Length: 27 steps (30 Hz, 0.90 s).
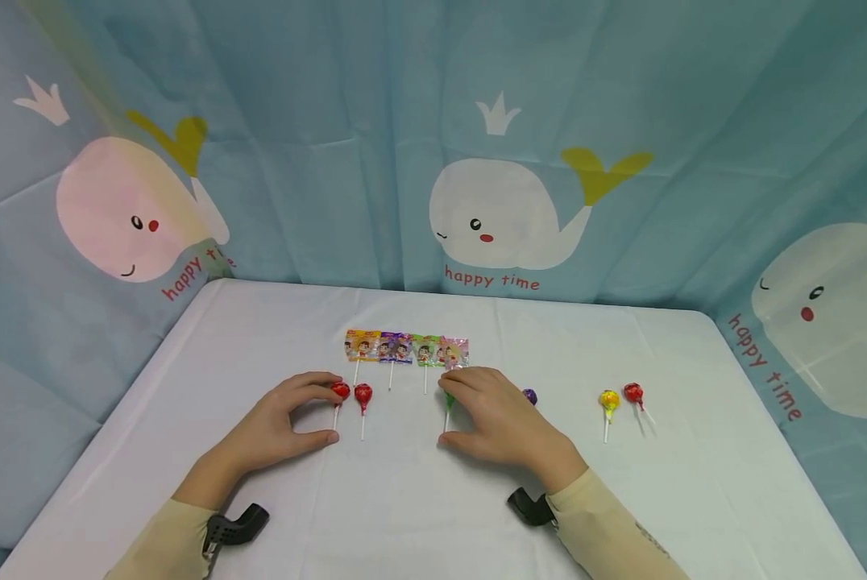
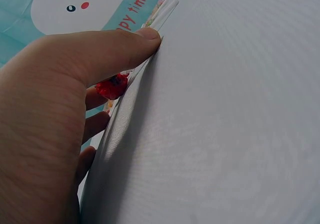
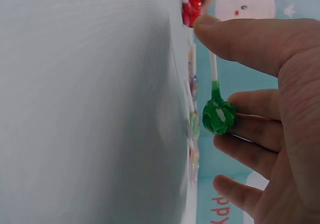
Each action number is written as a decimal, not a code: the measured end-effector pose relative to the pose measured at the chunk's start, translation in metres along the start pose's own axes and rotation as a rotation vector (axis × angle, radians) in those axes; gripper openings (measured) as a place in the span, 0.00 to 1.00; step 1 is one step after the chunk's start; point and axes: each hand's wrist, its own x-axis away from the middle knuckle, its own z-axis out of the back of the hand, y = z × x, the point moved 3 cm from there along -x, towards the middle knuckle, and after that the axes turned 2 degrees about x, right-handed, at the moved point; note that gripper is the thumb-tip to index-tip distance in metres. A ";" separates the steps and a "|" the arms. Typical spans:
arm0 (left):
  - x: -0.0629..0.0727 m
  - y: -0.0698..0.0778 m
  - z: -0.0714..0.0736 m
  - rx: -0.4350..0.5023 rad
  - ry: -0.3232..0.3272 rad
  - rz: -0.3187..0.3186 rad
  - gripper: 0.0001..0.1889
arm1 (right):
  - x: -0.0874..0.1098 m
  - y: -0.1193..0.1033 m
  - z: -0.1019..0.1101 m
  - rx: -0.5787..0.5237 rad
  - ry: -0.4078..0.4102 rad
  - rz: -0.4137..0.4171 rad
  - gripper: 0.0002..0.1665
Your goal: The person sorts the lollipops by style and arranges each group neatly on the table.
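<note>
My left hand (image 1: 288,419) holds a red lollipop (image 1: 340,391), with fingertips at its wrapped head and the thumb by the lower end of its stick. In the left wrist view that red head (image 2: 113,86) shows below the thumb. A second red lollipop (image 1: 363,393) lies just right of it. My right hand (image 1: 495,415) holds a green lollipop (image 3: 218,116), its head against the fingers and its stick running up behind the thumb. From the head view, the right hand partly covers this green lollipop (image 1: 449,399).
Flat-wrapped lollipops in orange (image 1: 362,346), purple (image 1: 396,348), green (image 1: 426,350) and pink (image 1: 457,352) form a row behind the hands. A purple lollipop (image 1: 530,395) lies partly behind the right hand. Yellow (image 1: 609,401) and red (image 1: 633,393) lollipops lie farther right on the white tablecloth (image 1: 694,483).
</note>
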 end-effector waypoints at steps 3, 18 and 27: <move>0.000 0.000 0.000 0.000 0.001 0.001 0.28 | -0.003 0.000 -0.001 -0.008 -0.013 -0.006 0.45; 0.000 0.004 0.001 0.007 0.005 0.017 0.27 | -0.019 -0.010 -0.008 -0.037 -0.050 0.013 0.45; 0.000 0.003 0.000 -0.007 -0.007 0.034 0.27 | -0.029 -0.017 -0.013 -0.073 -0.073 0.033 0.45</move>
